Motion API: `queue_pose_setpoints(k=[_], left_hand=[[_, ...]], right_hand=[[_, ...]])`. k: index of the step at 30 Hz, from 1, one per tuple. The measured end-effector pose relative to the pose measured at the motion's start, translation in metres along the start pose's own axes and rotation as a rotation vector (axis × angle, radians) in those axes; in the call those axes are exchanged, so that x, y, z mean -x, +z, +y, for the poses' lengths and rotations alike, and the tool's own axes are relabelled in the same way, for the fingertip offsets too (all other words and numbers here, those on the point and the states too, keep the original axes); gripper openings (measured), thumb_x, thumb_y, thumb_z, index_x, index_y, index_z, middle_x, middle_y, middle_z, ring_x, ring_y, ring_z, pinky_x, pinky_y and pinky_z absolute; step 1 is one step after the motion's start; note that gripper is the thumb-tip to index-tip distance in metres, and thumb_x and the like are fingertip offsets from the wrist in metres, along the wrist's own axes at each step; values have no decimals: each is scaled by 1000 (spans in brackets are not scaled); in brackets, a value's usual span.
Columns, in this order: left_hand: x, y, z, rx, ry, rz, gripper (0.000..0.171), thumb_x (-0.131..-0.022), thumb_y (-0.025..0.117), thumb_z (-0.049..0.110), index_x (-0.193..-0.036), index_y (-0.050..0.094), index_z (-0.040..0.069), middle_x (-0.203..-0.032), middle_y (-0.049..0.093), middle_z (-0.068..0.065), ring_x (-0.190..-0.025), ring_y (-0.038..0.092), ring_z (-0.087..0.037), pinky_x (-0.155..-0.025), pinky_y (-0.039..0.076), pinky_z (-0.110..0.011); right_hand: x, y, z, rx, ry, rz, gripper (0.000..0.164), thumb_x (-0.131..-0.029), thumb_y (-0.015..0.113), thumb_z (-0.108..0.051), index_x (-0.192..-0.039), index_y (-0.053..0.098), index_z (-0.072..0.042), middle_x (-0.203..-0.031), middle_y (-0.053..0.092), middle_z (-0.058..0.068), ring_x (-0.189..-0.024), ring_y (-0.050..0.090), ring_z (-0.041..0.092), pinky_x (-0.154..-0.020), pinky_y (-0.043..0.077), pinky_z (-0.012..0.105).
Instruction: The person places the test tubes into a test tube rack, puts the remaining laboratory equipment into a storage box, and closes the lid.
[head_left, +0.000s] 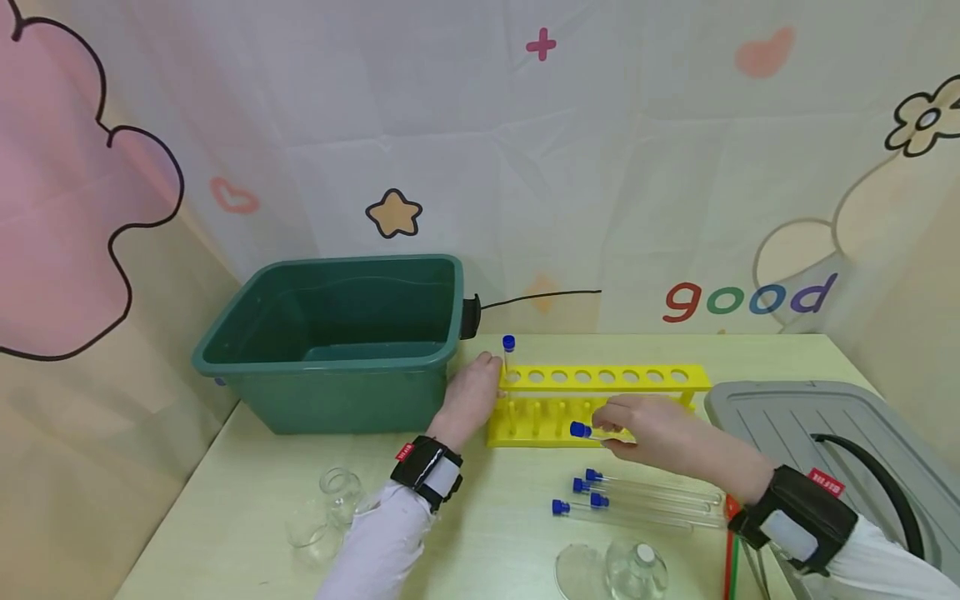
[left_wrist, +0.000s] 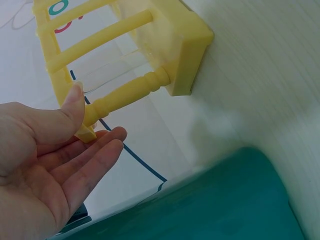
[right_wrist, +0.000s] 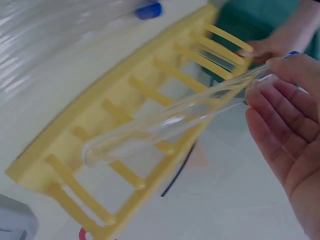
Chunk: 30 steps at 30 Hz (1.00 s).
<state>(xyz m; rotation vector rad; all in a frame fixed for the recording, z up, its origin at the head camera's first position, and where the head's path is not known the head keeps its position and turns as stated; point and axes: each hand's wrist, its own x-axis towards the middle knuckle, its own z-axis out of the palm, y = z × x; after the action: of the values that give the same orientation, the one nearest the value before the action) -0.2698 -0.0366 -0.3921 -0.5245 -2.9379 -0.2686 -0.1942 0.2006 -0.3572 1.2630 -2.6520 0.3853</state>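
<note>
A yellow test tube rack [head_left: 525, 435] stands behind the hands. My left hand [head_left: 471, 396] pinches the left end of its upper bar, thumb on one side and fingers on the other, as the left wrist view shows. One blue-capped test tube [head_left: 509, 342] is upright in the leftmost hole. In front of the rack, my right hand [head_left: 660, 429] holds another test tube [right_wrist: 175, 117] near its blue cap, between thumb and fingers. This clear tube lies slanted, its rounded end pointing away from the palm. Several more capped test tubes [head_left: 652, 492] lie on the table below the right hand.
A green bin [head_left: 360, 400] stands left of the rack. Small glass vessels [head_left: 341, 492] sit at the front left. A round glass bottle [head_left: 636, 575] and a glass disc [head_left: 577, 571] are at the front. On the right lies a grey lid [head_left: 795, 408] with a black handle.
</note>
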Motion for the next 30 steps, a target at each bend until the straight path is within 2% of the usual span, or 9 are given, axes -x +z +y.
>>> queue_pose_setpoints(k=[3,7,10,13,20,26,30], left_hand=[[0,0,0,-6,2,-7,41,-82,67,16,-119,54,4,-103,53,-7,-79,49,-16,-78,44,-25],[0,-1,-1,-17,10,-7,40,-82,66,17,-118,54,3,-102,53,-8,-78,50,-15,-76,45,-25],[0,-2,-2,-21,17,-2,40,-82,66,17,-118,54,2,-102,53,-8,-78,49,-15,-76,45,-25],[1,-3,-1,-15,19,0,39,-82,66,16,-117,55,2,-99,53,-7,-77,49,-16,-75,45,-24],[2,-2,1,-18,12,-5,38,-82,67,16,-116,55,3,-97,52,-7,-75,48,-16,-74,45,-23],[1,0,0,-27,16,4,39,-82,67,17,-116,55,3,-98,53,-7,-76,49,-16,-75,45,-24],[0,0,0,-30,19,3,40,-82,66,18,-117,55,3,-99,53,-7,-77,49,-16,-75,45,-24]], right_hand=[[-7,-17,-2,-22,15,66,23,-71,76,-9,-92,64,-7,-85,61,-2,-73,58,12,-62,48,22],[-18,-35,2,-92,-21,242,27,-70,76,-4,-93,63,-5,-85,61,-2,-73,58,11,-63,49,25],[-27,-44,6,-150,-37,356,29,-68,76,0,-93,62,-4,-84,61,-2,-74,58,12,-65,49,25],[-32,-47,9,-188,-10,423,28,-68,76,2,-92,62,-5,-84,61,-3,-75,58,11,-67,47,23],[-39,-49,7,-299,81,518,29,-72,73,2,-97,63,-7,-88,63,-3,-79,60,14,-70,46,19],[-49,-46,9,-376,163,535,26,-76,71,0,-99,60,-6,-90,63,-1,-83,59,12,-74,45,20],[-55,-40,13,-419,177,550,26,-75,70,3,-98,59,-4,-90,63,0,-81,59,12,-74,47,24]])
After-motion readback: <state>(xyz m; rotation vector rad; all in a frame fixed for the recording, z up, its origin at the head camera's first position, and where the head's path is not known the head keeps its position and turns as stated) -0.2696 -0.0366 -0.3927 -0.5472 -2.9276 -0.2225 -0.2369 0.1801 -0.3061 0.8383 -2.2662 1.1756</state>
